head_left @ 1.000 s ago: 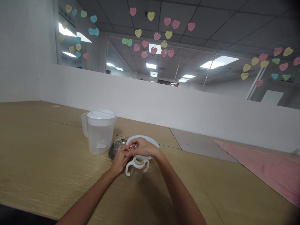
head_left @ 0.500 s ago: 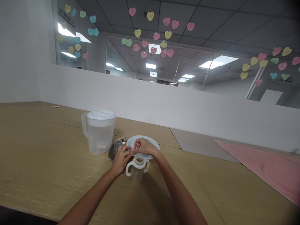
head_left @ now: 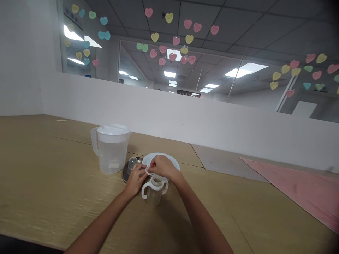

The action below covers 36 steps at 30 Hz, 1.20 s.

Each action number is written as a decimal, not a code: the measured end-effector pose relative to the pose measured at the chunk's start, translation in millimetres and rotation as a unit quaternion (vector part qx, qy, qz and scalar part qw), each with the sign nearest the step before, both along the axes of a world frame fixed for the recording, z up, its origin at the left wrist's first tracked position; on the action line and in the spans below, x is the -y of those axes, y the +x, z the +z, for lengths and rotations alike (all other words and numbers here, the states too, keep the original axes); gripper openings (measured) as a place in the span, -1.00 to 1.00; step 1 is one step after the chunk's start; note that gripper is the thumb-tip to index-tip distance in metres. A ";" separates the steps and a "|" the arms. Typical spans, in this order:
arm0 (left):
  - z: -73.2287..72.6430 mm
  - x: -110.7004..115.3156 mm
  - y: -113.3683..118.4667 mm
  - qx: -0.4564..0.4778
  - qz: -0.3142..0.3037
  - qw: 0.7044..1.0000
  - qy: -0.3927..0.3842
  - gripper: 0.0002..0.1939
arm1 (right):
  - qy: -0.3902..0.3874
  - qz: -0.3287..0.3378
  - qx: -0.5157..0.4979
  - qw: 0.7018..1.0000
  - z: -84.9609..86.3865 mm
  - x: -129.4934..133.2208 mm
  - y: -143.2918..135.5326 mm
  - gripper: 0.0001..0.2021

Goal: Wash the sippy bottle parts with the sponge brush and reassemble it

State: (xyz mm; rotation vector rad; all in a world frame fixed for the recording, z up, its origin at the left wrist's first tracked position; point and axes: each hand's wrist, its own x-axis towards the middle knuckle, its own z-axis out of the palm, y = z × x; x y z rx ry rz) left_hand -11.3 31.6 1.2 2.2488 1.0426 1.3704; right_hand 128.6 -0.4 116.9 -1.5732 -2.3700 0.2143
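Observation:
A small white ring (head_left: 148, 171), like a baby bottle's collar, is between my hands above the near-left edge of a white plate (head_left: 173, 164). My left hand (head_left: 136, 180) pinches its left side with the fingertips. The fingers of my right hand (head_left: 163, 166) are bent down and closed at the ring; whatever they grip inside it is hidden. Just below my hands a clear baby bottle (head_left: 154, 195) with two white handles stands upright on the table, its mouth uncovered. Behind my left hand, a clear domed cap (head_left: 132, 163) sits on a dark metal tray (head_left: 124, 173).
A lidded translucent pitcher (head_left: 112, 153) stands left of the tray. A pink sheet (head_left: 299, 190) lies at the right of the wooden table (head_left: 66, 190). Behind rises a white wall (head_left: 169, 113) with glass and heart-shaped notes above.
My right hand has turned and its fingers have come down into the ring, which now shows more plainly. My left hand stays at the ring's side. The bottle has not moved.

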 end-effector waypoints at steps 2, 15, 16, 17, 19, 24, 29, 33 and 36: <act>-1.4 -1.1 0.0 -0.003 0.005 1.000 0.001 -0.62 | 0.015 -0.007 0.020 1.000 -2.4 0.2 -2.7 -0.86; -1.0 0.8 2.0 0.046 0.003 0.999 0.010 -0.62 | 0.225 0.059 0.083 0.969 11.6 20.0 -15.1 -0.84; 0.0 1.6 2.3 0.047 0.005 0.999 0.009 -0.62 | 0.239 0.056 0.081 0.966 13.4 20.9 -15.7 -0.84; 0.8 2.2 2.5 0.047 0.006 0.999 0.010 -0.61 | 0.251 0.051 0.078 0.964 14.8 21.3 -16.3 -0.85; 1.5 2.8 2.9 0.044 0.011 0.999 0.013 -0.62 | 0.273 0.040 0.070 0.958 16.4 20.7 -17.2 -0.87; -0.7 0.4 3.1 0.060 0.013 0.998 0.022 -0.63 | 0.324 0.038 0.041 0.945 17.6 18.2 -17.1 -0.87; -2.8 -2.7 3.5 0.065 0.010 0.998 0.020 -0.66 | 0.356 0.048 -0.004 0.933 21.3 19.5 -14.3 -0.88; -0.9 -1.6 4.1 0.060 0.007 0.998 0.013 -0.67 | 0.366 0.046 -0.042 0.929 25.8 21.4 -10.9 -0.88; 0.7 0.4 4.5 0.055 0.007 0.998 0.009 -0.66 | 0.381 0.055 -0.071 0.920 31.1 25.3 -9.4 -0.86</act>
